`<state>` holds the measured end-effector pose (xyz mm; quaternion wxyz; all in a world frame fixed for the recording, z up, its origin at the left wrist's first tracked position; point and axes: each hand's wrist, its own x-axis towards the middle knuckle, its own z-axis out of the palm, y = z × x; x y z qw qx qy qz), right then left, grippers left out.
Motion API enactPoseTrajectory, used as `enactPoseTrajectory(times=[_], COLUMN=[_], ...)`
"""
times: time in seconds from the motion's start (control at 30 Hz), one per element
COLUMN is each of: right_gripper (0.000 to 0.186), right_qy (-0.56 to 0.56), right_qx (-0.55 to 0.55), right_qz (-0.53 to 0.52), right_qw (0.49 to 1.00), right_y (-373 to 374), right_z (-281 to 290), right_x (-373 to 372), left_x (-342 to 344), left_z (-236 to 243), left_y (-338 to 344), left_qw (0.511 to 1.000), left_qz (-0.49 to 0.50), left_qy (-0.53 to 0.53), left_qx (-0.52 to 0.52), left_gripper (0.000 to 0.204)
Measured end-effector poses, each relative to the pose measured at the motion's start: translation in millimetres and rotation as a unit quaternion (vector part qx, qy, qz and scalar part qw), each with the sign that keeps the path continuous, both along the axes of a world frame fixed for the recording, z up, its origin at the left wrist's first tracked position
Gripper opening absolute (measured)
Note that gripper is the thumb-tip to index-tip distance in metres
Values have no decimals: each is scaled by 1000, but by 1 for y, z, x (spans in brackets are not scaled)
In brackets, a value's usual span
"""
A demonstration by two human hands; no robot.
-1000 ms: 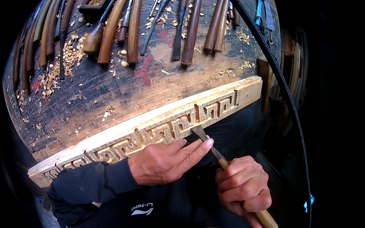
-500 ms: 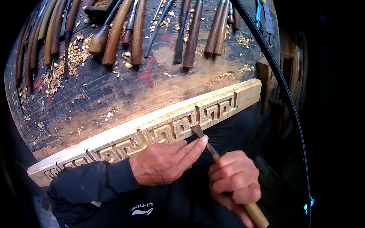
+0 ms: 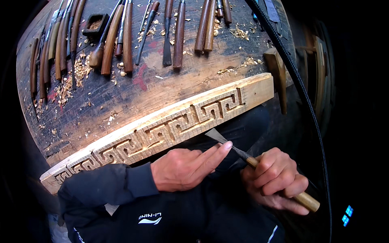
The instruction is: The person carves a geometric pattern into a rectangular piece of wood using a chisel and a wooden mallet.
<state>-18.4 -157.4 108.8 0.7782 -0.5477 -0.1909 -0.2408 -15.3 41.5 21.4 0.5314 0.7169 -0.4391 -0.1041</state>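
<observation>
Right hand [image 3: 279,178] wrapped round chisel [image 3: 252,162] handle; left hand [image 3: 186,167] fingers extended to shank, thumb hidden, pinch cannot be told; blade beside carved board [image 3: 162,133], near side

I watch my left forearm [image 3: 121,184] come in from the lower left and cross toward the middle, a dark sleeve [image 3: 91,188] covering it down to the wrist. My left hand [image 3: 184,168] shows its back to me, its foremost fingers nearly straight and close together, slanting up to the right; the finger on the far side bends and ends shorter. I can't make out the thumb. My right hand [image 3: 273,178] sits lower and to the right, fingers curled in a firm grip, knuckles up. The two hands are near each other, not touching.
</observation>
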Motion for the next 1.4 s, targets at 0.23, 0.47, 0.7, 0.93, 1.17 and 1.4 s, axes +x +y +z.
enactPoseTrajectory(times=[0.23, 0.47, 0.7, 0.93, 1.17, 1.4], right_gripper=[66, 65, 65, 66, 67, 66], right_qy=[5, 25, 41, 85, 73, 43], right_qx=[14, 10, -25, -78, -131, -117], right_qz=[39, 40, 33, 27, 40, 70], right_qw=[999, 999, 998, 993, 988, 990], right_y=[1, 5, 11, 29, 39, 37], right_z=[-13, -18, -13, -8, -12, -22], right_x=[11, 18, 20, 29, 27, 22], left_x=[0, -5, -4, -6, -10, -12], left_z=[-28, -35, -33, -31, -33, -33], left_y=[-6, -6, -4, 1, 2, 0], left_qw=[1000, 999, 999, 997, 997, 996], left_qz=[-8, 9, 14, 0, 19, 36], left_qy=[1, 15, 20, 70, 74, 80], left_qx=[-13, -28, -26, -13, -19, -27], left_gripper=[102, 103, 103, 103, 101, 95])
